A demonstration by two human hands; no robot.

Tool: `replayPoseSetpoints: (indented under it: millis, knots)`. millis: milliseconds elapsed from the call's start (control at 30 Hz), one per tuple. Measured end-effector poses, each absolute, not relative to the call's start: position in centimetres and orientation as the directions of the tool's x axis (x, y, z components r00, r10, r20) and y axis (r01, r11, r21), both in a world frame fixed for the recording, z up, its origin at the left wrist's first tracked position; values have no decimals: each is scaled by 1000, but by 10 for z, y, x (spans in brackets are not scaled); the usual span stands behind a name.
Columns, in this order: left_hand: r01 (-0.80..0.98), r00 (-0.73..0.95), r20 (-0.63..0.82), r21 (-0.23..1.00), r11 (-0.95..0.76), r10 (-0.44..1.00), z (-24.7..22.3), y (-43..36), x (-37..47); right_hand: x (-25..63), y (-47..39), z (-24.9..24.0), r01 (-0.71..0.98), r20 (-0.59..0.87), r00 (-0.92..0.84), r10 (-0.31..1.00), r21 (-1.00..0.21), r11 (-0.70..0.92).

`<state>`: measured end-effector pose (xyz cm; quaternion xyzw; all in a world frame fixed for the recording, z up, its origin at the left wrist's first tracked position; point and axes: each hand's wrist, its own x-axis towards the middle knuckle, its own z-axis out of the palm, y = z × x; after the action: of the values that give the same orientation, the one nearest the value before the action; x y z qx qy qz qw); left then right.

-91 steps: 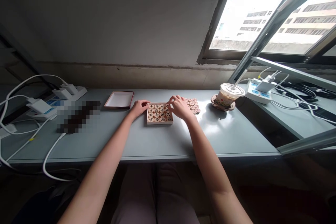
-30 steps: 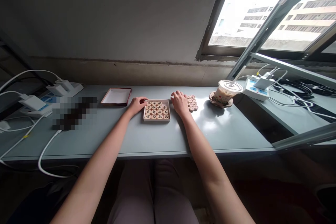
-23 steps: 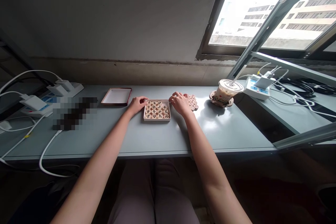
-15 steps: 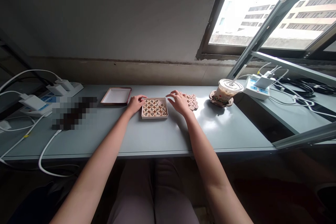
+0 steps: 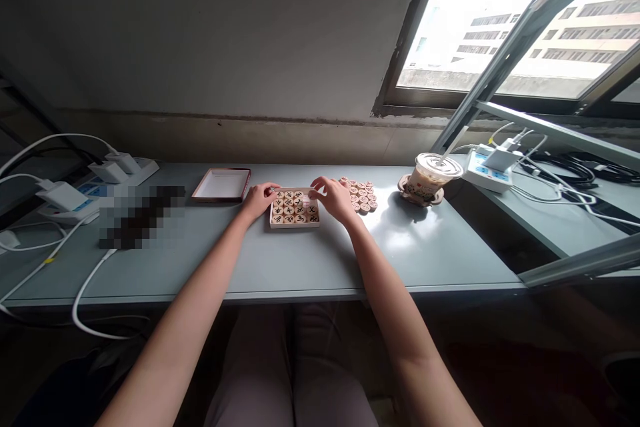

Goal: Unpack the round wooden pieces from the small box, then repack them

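A shallow open box (image 5: 294,225) with rows of round wooden pieces (image 5: 289,209) marked with dark characters lies on the grey table. My left hand (image 5: 260,200) is closed at the box's upper left corner; what its fingers hold, if anything, is mostly hidden. Over the upper right corner, my right hand (image 5: 333,197) pinches a round wooden piece (image 5: 313,194). Just right of this hand, several more round wooden pieces (image 5: 364,197) with reddish characters lie packed together on the table.
An empty box lid (image 5: 221,185) lies behind and left of my left hand. To the right stands a drink cup (image 5: 430,177) with a straw, in a cardboard holder. Power strips with white plugs and cables are at the far left (image 5: 97,187) and far right (image 5: 493,170). A pixelated dark object (image 5: 145,217) lies left.
My right hand has moved left to the box's upper right corner, and its fingers have closed on a piece there. My left hand has stayed at the box.
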<state>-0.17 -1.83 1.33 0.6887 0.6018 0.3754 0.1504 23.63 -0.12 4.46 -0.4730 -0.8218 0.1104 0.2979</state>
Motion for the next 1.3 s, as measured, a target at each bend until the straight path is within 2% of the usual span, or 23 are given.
replayPoseSetpoints:
  millis: [67, 133, 200, 300, 433, 533, 600, 733, 800, 867, 967, 1100, 1300]
  knots:
    - [719, -6, 339, 655, -232, 941, 13, -19, -2, 242, 4, 44, 706, 383, -254, 888, -554, 441]
    - [720, -5, 343, 653, -234, 939, 13, -19, -2, 249, 8, 43, 729, 312, -214, 926, -580, 364]
    - [725, -4, 342, 649, -233, 940, 13, -20, -2, 254, 9, 40, 800, 271, -240, 932, -489, 347]
    - [735, -2, 340, 638, -229, 940, 14, -20, -1, 256, 7, 37, 877, 334, -286, 898, -286, 386]
    - [737, 2, 345, 634, -234, 939, 14, -20, -1, 255, 4, 37, 855, 327, -404, 854, -198, 480]
    - [730, 11, 358, 635, -253, 933, 14, -20, -1, 259, 4, 41, 872, 307, -412, 858, -141, 469]
    - [730, 18, 361, 632, -259, 933, 15, -20, 0, 261, 4, 45, 876, 326, -389, 861, -159, 456]
    - [740, 27, 346, 624, -251, 938, 15, -22, 1, 254, -3, 53, 773, 370, -438, 819, -310, 553]
    - [754, 27, 363, 605, -257, 931, 14, -23, 1, 248, -9, 55, 734, 381, -497, 779, -295, 612]
    - [759, 15, 378, 599, -257, 926, 13, -22, 1, 243, -13, 55, 725, 375, -550, 747, -229, 649]
    - [747, -2, 348, 624, -230, 937, 11, -22, 0, 242, -15, 54, 717, 327, -597, 733, -194, 670]
    - [737, -10, 319, 643, -209, 948, 11, -22, 0, 243, -13, 52, 701, 265, -619, 739, -237, 673]
    - [735, -52, 341, 650, -195, 939, 7, -20, 0, 242, -10, 50, 657, 259, -634, 728, -315, 685]
